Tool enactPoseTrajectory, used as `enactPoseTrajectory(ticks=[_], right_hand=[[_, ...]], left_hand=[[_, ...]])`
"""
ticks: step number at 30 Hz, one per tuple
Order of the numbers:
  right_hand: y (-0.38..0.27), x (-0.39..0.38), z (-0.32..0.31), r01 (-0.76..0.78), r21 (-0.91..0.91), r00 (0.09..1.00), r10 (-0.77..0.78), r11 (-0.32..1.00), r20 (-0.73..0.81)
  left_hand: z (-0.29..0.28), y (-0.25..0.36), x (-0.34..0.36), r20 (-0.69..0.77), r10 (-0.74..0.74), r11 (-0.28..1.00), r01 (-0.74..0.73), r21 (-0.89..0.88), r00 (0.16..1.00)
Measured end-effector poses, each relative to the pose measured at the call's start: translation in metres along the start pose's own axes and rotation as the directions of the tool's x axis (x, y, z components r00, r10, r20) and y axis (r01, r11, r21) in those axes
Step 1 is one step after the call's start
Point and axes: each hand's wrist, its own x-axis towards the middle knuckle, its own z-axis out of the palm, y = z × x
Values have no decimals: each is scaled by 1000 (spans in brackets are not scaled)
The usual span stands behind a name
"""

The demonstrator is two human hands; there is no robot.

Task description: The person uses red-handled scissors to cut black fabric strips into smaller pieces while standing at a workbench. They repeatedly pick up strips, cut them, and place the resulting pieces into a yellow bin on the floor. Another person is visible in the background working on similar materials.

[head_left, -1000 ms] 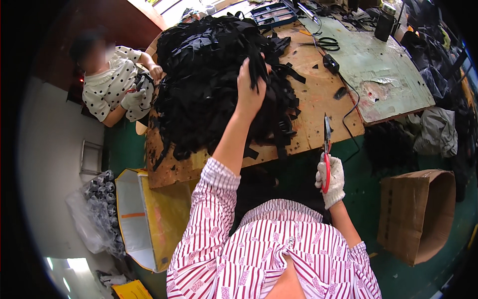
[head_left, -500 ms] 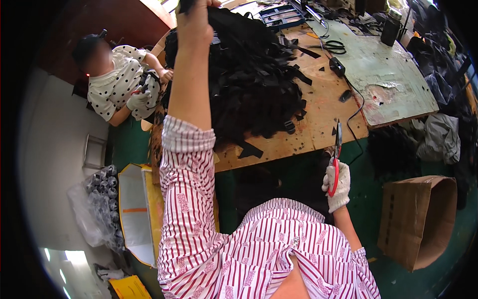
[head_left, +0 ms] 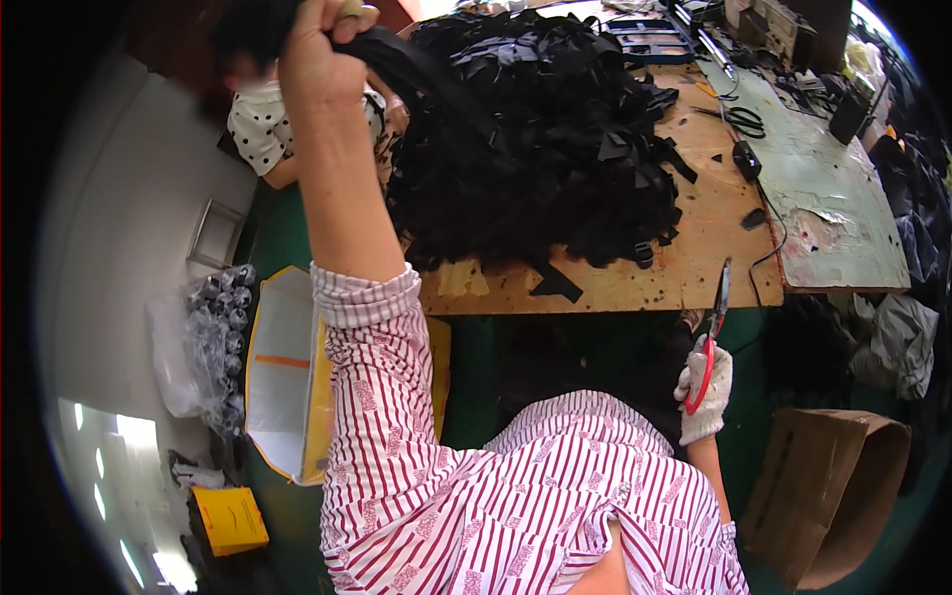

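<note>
My left hand (head_left: pixel 322 61) is raised at the upper left, closed on a black strap (head_left: pixel 402 69) that runs over the large pile of tangled black straps (head_left: pixel 535 169) on the wooden table. My right hand (head_left: pixel 709 402), in a white knit glove, is low at the right, beside the table's front edge, closed round red-handled scissors (head_left: pixel 706 369) with the blades pointing up. Some small buckles show in the pile.
A co-worker (head_left: pixel 263 129) in a polka-dot top is at the left, partly hidden by my arm. Black scissors (head_left: pixel 744 119), a cable, a black bottle (head_left: pixel 848 117) and a blue tray (head_left: pixel 645 40) lie right and back. A yellow bin (head_left: pixel 283 387) and cardboard box (head_left: pixel 813 486) stand below.
My left hand has lifted from the pile and moved up and leftward with a strap. My right hand still holds the scissors. The view has shifted, so the table appears farther right.
</note>
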Motion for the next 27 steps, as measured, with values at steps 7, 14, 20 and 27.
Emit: enactPoseTrajectory(ticks=[7, 14, 20, 27], right_hand=[[1, -4, 3, -27, -30, 1000, 27, 999, 16], [1, -2, 14, -66, -85, 994, 73, 994, 85], [-4, -10, 15, -78, -156, 993, 91, 985, 76], [17, -8, 7, -135, -186, 991, 136, 973, -7]], left_hand=[[-61, 27, -55, 94, 258, 502, -217, 837, 962], [-84, -90, -171, 303, -279, 379, -185, 907, 911], [-72, -171, -193, 336, -397, 372, -185, 910, 854], [-77, -192, -183, 240, -654, 114, -220, 969, 718]])
